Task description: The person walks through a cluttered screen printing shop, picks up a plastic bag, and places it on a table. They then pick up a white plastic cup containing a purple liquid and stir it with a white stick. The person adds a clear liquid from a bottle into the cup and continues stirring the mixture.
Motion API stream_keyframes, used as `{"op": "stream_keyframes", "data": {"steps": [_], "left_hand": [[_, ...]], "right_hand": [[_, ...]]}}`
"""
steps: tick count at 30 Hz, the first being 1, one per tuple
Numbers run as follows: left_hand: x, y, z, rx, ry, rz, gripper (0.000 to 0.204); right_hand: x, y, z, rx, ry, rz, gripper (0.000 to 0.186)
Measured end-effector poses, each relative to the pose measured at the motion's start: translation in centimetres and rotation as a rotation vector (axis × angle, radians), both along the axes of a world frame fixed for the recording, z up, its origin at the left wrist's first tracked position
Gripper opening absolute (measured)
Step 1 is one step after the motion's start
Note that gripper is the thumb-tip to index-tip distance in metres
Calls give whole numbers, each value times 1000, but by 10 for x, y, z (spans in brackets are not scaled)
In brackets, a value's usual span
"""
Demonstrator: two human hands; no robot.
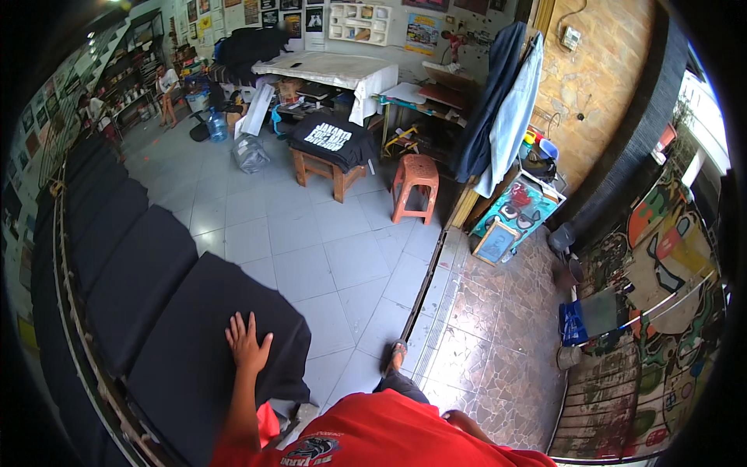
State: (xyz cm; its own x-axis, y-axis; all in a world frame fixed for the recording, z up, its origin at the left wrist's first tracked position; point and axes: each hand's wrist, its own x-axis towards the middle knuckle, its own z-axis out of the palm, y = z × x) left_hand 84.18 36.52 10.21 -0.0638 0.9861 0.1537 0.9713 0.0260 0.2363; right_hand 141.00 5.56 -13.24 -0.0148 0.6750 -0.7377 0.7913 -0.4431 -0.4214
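Note:
My left hand lies flat with fingers spread on a black cloth, possibly a shirt, at the near left. The cloth drapes over the nearest of several dark panels lined up along the left side. Nothing shows in that hand. Past the right side of my red shirt, part of my right arm or hand hangs low. Its fingers are mostly hidden, and no held thing can be made out.
A rail runs beside the panels. Ahead, an orange plastic stool stands near a wooden stool bearing a printed black shirt. A door track crosses the floor. Two people work at the far left.

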Motion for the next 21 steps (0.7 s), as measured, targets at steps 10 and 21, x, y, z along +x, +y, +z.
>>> {"op": "stream_keyframes", "data": {"steps": [10,21], "left_hand": [[20,20,22,-152,-34,140,75],[59,86,3,-211,67,822,75]], "right_hand": [[90,349,-43,-227,-135,514,43],[36,751,38,491,79,108,32]]}}
